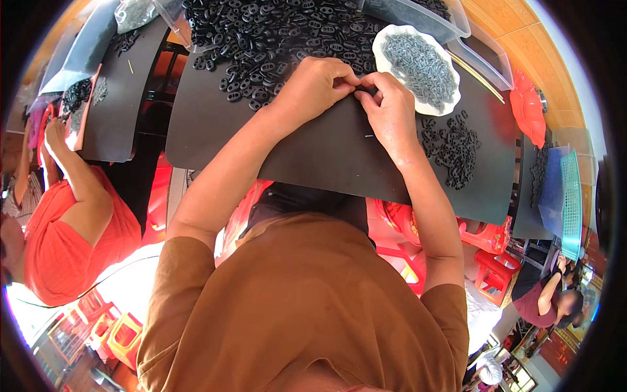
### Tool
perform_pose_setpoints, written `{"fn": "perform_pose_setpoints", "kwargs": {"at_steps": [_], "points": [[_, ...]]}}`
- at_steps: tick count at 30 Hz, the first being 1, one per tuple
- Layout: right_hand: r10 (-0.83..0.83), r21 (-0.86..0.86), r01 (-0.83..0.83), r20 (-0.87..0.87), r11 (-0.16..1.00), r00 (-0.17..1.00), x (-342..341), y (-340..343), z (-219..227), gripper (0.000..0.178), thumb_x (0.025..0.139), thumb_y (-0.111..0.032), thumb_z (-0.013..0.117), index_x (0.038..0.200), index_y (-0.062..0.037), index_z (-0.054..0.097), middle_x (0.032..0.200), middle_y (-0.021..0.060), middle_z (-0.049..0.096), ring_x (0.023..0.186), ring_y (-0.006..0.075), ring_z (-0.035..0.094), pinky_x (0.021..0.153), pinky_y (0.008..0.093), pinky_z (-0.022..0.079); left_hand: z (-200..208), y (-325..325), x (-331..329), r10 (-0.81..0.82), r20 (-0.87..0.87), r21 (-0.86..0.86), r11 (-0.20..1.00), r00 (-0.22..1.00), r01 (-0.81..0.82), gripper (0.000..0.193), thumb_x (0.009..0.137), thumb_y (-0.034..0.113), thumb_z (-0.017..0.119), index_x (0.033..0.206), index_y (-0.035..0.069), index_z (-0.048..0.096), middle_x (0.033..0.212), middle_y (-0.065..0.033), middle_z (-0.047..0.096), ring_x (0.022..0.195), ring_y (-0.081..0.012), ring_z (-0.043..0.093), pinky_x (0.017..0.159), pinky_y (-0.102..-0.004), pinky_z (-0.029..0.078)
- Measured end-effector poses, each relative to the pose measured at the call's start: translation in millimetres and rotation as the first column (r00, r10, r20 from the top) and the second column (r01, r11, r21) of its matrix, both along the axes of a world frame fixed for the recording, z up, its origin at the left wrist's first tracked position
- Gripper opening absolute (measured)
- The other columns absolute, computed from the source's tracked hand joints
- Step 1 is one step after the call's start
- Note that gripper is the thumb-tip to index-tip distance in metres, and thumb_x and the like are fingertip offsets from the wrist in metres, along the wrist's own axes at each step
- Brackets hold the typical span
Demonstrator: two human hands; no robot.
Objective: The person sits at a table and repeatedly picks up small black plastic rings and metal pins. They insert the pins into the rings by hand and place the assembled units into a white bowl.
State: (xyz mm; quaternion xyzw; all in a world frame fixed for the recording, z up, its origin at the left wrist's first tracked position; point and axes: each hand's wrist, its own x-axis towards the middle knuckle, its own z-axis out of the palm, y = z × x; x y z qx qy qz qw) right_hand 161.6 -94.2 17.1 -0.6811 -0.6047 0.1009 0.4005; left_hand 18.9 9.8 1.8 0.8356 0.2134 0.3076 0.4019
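My left hand (316,85) and my right hand (389,112) meet over the dark table (326,153), fingertips pinched together on a small black plastic piece (367,90). Both hands grip it from either side; most of it is hidden by the fingers. Beyond my left hand spreads a large heap of black oval pieces with two holes each (261,39). Just right of my right hand sits a white scalloped plate (385,34) filled with small grey metallic parts (419,68). Nearer me, a smaller pile of black pieces (452,153) lies on the table.
Clear plastic bins (418,19) stand at the far edge, with a thin stick (477,75) beside them. A red dish (526,108) and a teal basket (571,202) are at the right. Another person in red (81,228) sits at the left table. Red stools (496,271) stand below.
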Motion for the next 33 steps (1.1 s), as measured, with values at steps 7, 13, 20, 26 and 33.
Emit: {"fn": "perform_pose_setpoints", "kwargs": {"at_steps": [7,13,20,26,33], "points": [[0.018,0.061,-0.019,0.025,0.998,1.000,4.8,1.4,-8.9,0.012,0.078,0.001,0.071,0.088,0.0000,0.065,0.085,0.0150,0.065,0.074,0.0339,0.064,0.066,0.0394,0.050,-1.0,1.2,1.1,0.003,-0.001,-0.017,1.000,1.000,-0.003,0.012,0.082,0.001,0.070,0.094,0.000,0.072,0.086,-0.0078,0.071,0.076,-0.0138,0.068,0.071,-0.0268,0.055],[0.019,0.062,-0.023,0.055,0.998,0.998,5.9,1.8,-10.7,0.011,0.078,0.002,0.070,0.087,0.0002,0.065,0.084,0.0152,0.065,0.074,0.0347,0.064,0.066,0.0396,0.049,-3.6,3.6,1.1,-0.016,0.021,0.015,1.000,1.000,0.016,0.011,0.081,0.001,0.072,0.092,0.000,0.072,0.084,-0.0074,0.070,0.073,-0.0135,0.067,0.067,-0.0270,0.053],[0.012,0.037,-0.012,0.004,0.999,1.000,4.8,1.6,-8.9,0.010,0.077,0.002,0.071,0.084,0.0009,0.064,0.081,0.0146,0.064,0.070,0.0337,0.063,0.063,0.0388,0.049,-2.5,4.3,1.7,-0.035,0.026,0.045,0.998,0.999,0.034,0.009,0.079,0.001,0.072,0.088,0.000,0.071,0.084,-0.0088,0.070,0.073,-0.0179,0.068,0.068,-0.0286,0.054],[0.012,0.008,-0.012,0.034,1.000,0.999,6.9,2.6,-9.7,0.010,0.077,0.000,0.072,0.080,0.0006,0.063,0.078,0.0138,0.064,0.067,0.0320,0.063,0.062,0.0382,0.049,-2.7,7.7,3.2,-0.062,0.019,0.162,0.985,0.998,0.058,0.008,0.079,0.002,0.072,0.086,0.000,0.070,0.083,-0.0093,0.070,0.075,-0.0214,0.069,0.069,-0.0301,0.054],[0.003,-0.039,-0.004,-0.043,0.999,0.999,8.2,5.1,-5.4,0.010,0.076,-0.003,0.073,0.082,-0.0001,0.065,0.078,0.0151,0.065,0.067,0.0305,0.064,0.063,0.0373,0.049,0.2,7.6,1.4,-0.069,-0.003,0.137,0.988,0.998,0.069,0.012,0.081,0.006,0.072,0.092,0.001,0.072,0.085,-0.0093,0.071,0.076,-0.0201,0.069,0.069,-0.0302,0.054]]}}
